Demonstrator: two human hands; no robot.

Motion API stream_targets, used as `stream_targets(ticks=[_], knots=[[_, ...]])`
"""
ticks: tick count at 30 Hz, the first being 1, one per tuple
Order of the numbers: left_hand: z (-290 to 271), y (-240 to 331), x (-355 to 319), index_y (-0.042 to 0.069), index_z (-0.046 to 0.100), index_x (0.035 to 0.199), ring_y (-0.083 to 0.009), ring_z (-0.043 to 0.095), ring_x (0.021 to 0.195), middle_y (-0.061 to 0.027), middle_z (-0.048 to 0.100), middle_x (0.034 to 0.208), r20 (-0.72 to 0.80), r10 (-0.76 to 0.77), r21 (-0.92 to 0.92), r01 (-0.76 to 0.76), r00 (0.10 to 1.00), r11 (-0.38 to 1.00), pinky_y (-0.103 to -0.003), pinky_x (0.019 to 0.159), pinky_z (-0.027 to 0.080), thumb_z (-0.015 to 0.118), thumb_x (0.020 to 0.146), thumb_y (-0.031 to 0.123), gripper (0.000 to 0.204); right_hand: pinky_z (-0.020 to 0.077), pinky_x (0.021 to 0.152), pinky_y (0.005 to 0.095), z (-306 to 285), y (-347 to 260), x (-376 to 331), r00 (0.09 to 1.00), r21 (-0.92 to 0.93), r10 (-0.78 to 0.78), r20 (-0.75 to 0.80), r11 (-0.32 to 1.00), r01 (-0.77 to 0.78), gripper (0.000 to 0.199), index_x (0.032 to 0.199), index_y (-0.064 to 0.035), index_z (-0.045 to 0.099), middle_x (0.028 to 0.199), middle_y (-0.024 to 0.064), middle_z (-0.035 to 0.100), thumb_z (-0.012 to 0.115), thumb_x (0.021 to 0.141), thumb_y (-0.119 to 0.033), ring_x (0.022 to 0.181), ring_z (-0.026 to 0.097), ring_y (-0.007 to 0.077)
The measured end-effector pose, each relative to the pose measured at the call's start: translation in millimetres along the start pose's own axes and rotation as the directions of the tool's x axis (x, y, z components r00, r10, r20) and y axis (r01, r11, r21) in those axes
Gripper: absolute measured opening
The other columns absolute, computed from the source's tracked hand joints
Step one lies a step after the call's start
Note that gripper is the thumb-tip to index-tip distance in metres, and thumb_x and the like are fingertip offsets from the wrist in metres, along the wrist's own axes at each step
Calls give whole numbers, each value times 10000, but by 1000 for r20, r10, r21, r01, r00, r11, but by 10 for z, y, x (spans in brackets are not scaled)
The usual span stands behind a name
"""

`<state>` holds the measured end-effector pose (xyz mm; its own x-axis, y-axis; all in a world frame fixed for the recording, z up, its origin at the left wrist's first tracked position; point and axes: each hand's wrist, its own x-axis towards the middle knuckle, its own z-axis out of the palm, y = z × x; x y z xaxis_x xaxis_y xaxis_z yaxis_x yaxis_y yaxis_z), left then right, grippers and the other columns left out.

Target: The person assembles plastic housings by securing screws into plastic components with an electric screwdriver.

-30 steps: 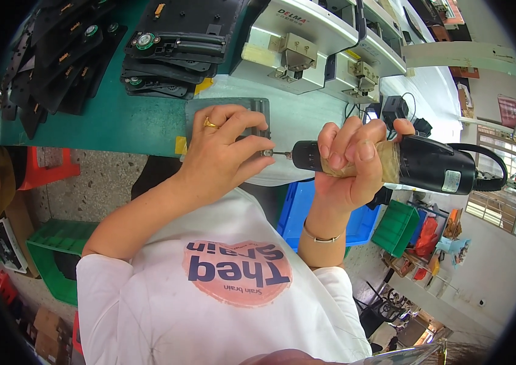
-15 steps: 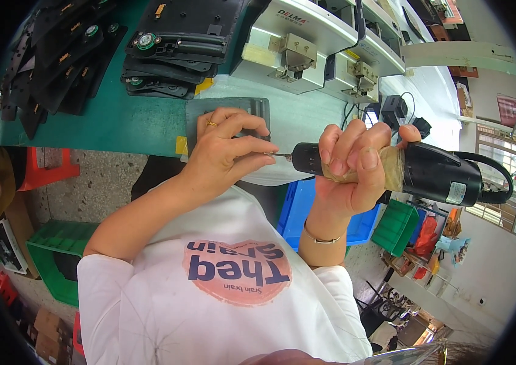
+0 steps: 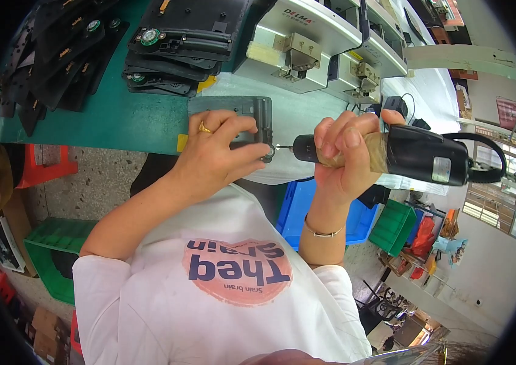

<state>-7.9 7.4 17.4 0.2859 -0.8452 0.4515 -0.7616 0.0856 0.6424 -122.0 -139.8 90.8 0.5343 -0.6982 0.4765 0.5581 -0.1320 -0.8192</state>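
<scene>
In my right hand (image 3: 349, 152) is a black electric screwdriver (image 3: 428, 155), held almost level, its grip wrapped in yellowish tape and a cable at its rear end. Its thin bit points left, and the tip is close to the corner of a dark plastic panel (image 3: 252, 106); whether they touch I cannot tell. My left hand (image 3: 215, 149) lies over that panel with bent fingers, gripping its edge beside a small round part. This hand covers much of the panel's near side. A ring is on one left finger.
Similar black panels are stacked (image 3: 179, 52) at the back, with more fanned out (image 3: 63, 55) at the far left. Two pale machines with metal fixtures (image 3: 300, 55) stand behind the work spot. A blue crate (image 3: 294, 210) and a green crate (image 3: 51, 234) are below the table edge.
The screwdriver has shifted slightly left, its rear end rising, and its bit is now at the panel's corner. My left fingers have moved off the bit and down onto the panel's edge.
</scene>
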Motion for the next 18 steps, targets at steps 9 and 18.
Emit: stream_targets(ticks=[9,18], knots=[[123,-23,-99,247,678,950,-177,487,1089,7,560,1132,1,148,206,-145,989,968,-423,947,295,675,707,178,253,452,479,303,5,129,-22,998,-17,50,-26,999,-50,474,1254,-64,404,681,54,532,623,850,51,487,463,137],[110,-20,-94,243,676,954,-173,490,1084,8,560,1135,13,136,202,-136,991,970,-422,945,297,646,710,158,259,459,487,302,-1,166,-51,998,-17,67,-16,998,-68,478,1259,-66,400,690,65,538,616,849,53,497,470,139]])
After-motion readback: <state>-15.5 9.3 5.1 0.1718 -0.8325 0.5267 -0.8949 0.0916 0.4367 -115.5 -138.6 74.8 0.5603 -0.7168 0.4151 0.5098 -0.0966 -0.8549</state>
